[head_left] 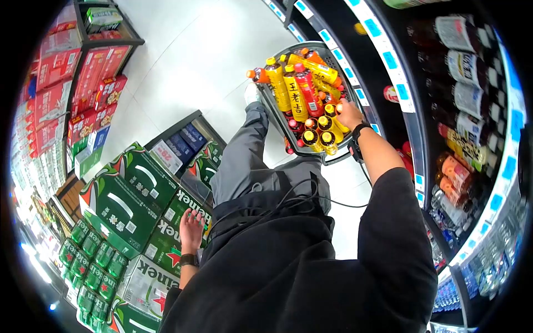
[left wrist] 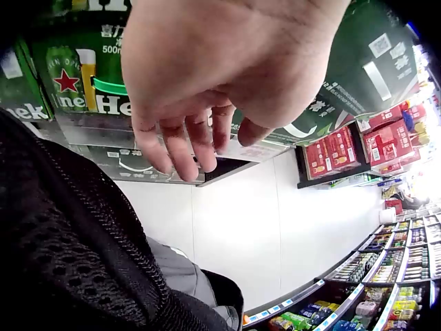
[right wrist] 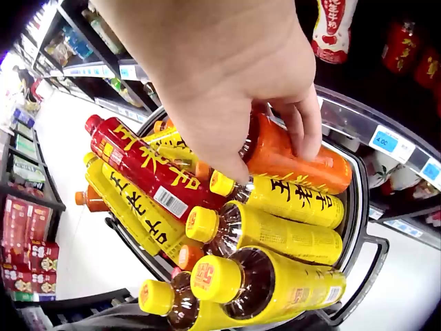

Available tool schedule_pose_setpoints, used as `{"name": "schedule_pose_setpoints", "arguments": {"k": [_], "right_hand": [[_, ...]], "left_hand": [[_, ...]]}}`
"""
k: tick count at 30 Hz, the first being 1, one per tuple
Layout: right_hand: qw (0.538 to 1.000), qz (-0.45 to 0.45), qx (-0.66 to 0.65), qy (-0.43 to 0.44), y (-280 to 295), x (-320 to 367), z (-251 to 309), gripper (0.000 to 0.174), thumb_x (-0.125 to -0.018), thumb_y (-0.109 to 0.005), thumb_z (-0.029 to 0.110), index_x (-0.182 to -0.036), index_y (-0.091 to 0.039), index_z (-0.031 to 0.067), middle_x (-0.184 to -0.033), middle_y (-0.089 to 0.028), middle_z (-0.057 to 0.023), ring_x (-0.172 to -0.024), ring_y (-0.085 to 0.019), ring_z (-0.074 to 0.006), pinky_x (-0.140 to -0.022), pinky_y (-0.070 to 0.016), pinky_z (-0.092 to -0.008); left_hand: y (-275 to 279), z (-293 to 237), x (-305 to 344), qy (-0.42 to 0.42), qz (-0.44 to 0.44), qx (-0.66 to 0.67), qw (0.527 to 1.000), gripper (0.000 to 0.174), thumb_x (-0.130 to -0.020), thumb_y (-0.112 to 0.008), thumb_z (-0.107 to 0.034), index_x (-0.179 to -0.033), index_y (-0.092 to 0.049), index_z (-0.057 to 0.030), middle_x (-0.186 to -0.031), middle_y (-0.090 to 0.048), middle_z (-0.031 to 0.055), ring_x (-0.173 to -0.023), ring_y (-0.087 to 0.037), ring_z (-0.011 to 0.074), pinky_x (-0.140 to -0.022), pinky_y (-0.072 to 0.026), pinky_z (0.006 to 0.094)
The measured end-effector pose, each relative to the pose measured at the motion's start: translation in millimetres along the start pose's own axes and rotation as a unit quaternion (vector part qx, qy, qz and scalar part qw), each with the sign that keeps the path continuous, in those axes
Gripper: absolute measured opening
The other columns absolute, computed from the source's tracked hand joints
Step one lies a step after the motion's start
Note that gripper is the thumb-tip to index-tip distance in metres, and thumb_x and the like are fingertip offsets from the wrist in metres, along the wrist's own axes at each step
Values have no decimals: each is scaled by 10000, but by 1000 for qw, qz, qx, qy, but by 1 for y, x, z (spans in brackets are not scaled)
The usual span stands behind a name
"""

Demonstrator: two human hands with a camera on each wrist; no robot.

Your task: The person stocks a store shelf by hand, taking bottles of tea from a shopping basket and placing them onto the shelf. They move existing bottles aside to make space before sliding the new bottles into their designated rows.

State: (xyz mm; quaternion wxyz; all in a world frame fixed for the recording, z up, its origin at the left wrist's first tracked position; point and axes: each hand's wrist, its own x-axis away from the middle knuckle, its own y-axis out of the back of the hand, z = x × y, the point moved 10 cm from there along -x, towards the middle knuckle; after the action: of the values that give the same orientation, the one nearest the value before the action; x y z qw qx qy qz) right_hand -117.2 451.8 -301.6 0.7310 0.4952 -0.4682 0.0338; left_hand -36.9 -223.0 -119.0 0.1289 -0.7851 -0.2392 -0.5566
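In the head view, my right hand [head_left: 350,115] is over a dark basket [head_left: 320,45] packed with bottled drinks. The right wrist view shows its thumb and fingers gripping a bottle with an orange label [right wrist: 296,155] near the neck, partly hidden by the hand. Beside it lie several yellow-labelled bottles [right wrist: 282,231] with yellow caps. A red-labelled bottle [right wrist: 141,162] rests aslant across the basket among other yellow ones. My left hand [head_left: 192,230] hangs beside stacked green beer cartons [left wrist: 103,69], fingers loosely bent and holding nothing.
A drinks shelf [head_left: 391,61] with price tags runs along the right, close to the basket. Green beer cartons and cans [head_left: 91,255] are stacked on the left. Red boxes [head_left: 97,77] stand farther along, past a pale tiled floor [head_left: 183,61]. A thin cable [head_left: 350,205] hangs near my waist.
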Motion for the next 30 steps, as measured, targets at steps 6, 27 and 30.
{"name": "schedule_pose_setpoints", "arguments": {"k": [6,27,30], "right_hand": [[994,-35,68,75,27,7,21,440,-728,-757,219,-1117,-601,84,-1097,-633,-162,-999,-645,-357,-855,-528,-444],[755,-295,-502,301,289,369,-5,530,-650,-833,116,-1113,-605,-2,-1018,-656,-87,-940,-627,-135,-861,-503,-281],[702,-296,-560,326,319,411,-4,521,-662,-827,107,-1117,-602,-15,-1029,-649,-89,-969,-615,-130,-882,-492,-280]], "left_hand": [[38,-1,-6,9,-52,-16,998,231,-971,-537,-296,-1114,-581,-119,-1031,-645,26,-948,-619,228,-858,-490,409],[-461,16,288,-607,419,-530,418,379,-818,-711,-110,-1164,-578,-30,-1115,-601,165,-1036,-580,347,-906,-469,401],[-479,40,362,-651,495,-464,339,570,-742,-790,-212,-1222,-539,-33,-1157,-595,175,-1074,-571,351,-920,-467,412]]}}
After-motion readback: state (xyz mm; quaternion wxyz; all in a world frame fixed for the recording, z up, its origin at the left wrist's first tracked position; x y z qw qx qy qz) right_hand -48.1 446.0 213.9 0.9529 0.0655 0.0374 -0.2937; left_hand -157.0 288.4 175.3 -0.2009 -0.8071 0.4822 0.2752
